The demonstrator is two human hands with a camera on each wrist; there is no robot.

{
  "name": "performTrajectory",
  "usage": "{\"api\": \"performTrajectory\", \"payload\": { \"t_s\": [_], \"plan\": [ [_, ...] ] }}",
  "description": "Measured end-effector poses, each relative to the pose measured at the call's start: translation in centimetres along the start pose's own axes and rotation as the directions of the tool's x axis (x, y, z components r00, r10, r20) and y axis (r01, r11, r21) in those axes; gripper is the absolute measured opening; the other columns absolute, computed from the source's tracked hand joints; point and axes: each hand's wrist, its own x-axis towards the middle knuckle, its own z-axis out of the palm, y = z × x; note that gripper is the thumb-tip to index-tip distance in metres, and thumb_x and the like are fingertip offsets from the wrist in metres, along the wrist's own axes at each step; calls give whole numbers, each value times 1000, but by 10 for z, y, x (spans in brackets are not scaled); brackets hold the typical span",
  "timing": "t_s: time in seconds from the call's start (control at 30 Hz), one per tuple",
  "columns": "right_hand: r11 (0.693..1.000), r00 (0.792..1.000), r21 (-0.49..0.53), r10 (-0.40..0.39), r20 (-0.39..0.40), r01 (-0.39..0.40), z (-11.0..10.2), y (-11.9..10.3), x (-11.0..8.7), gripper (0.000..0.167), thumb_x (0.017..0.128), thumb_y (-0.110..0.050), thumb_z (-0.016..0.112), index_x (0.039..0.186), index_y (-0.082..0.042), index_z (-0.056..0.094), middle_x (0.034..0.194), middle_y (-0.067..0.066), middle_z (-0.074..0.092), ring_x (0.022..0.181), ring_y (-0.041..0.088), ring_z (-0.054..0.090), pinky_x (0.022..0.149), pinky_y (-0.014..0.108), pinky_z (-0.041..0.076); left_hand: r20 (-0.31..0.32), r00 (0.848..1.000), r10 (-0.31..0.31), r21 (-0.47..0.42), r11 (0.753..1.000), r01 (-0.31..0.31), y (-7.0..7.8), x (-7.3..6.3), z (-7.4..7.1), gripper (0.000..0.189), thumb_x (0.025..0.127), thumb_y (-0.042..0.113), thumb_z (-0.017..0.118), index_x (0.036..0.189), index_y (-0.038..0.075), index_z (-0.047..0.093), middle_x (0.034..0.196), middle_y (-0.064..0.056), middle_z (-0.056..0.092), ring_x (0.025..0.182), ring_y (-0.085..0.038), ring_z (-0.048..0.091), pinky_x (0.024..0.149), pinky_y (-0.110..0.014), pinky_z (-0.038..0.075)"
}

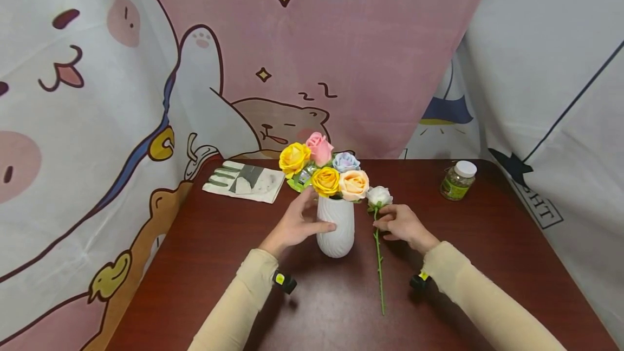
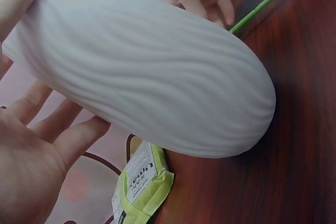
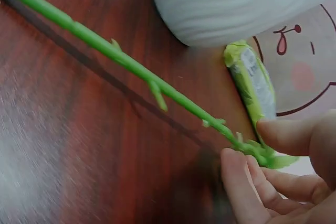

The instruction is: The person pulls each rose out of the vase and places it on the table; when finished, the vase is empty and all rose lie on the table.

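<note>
A white ridged vase (image 1: 335, 232) stands on the table, holding several artificial roses: a pink rose (image 1: 319, 148), a blue rose (image 1: 346, 162), a peach rose (image 1: 354, 184) and two yellow ones. My left hand (image 1: 298, 222) holds the vase from the left, thumb on the near side and fingers behind; the left wrist view shows the vase wall (image 2: 157, 66) between them. To the right of the vase, my right hand (image 1: 403, 224) pinches a white rose (image 1: 379, 196) high on its green stem (image 3: 131, 64), just under the bloom. The stem's lower end points toward me.
White-and-grey gloves (image 1: 244, 181) lie at the back left. A green packet (image 2: 140, 184) sits behind the vase. At the back right stands a jar with a white lid (image 1: 458, 180). Printed cloth (image 1: 380, 58) hangs around the table's back and sides.
</note>
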Motion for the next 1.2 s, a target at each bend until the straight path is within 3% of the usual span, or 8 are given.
{"api": "performTrajectory", "payload": {
  "t_s": [0.2,0.33,0.57,0.87,0.97,1.2],
  "plan": [
    [996,998,-53,-66,1,66,-18,-13,-10,51,99,-14,74,139,11,53,117,25,67,100,35,71,78,43,65,-7,1000,10,-5,1000,-10,0,-1,0,86,83,19,91,155,31,44,150,-3,55,131,-31,57,97,-47,60],
    [980,981,-36,-193,13,193,-28,-28,-18,44,100,-12,73,135,9,58,117,25,67,100,33,71,79,41,65,-8,1000,20,-3,1000,-20,-1,-1,1,85,83,18,91,153,31,45,148,-2,55,130,-30,58,97,-47,60],
    [895,897,52,-442,-15,443,-33,-66,-43,33,99,-12,75,127,1,64,117,20,68,98,23,72,80,40,65,-5,1000,31,-5,1000,-31,-2,-1,1,82,83,17,91,151,29,47,143,-3,58,129,-30,58,96,-48,60],
    [777,780,78,-625,-32,625,-10,-98,-72,32,94,-3,77,124,-4,67,116,9,72,106,22,71,81,33,63,-6,999,51,-20,998,-51,-2,0,2,82,83,11,90,152,25,48,142,-7,59,128,-32,59,93,-44,62],
    [749,759,137,-650,-32,648,2,-103,-74,37,91,3,77,126,-3,67,116,7,72,107,25,70,84,34,63,-5,998,60,-24,998,-60,-2,0,2,83,83,10,90,153,24,47,142,-7,59,128,-32,59,92,-44,62],
    [712,744,225,-659,-110,665,26,-110,-75,46,87,7,80,130,0,66,121,3,70,109,19,66,94,32,61,-3,998,58,-36,998,-58,-4,0,2,81,84,11,90,152,22,47,141,-8,59,127,-31,60,93,-43,62]
  ]
}}
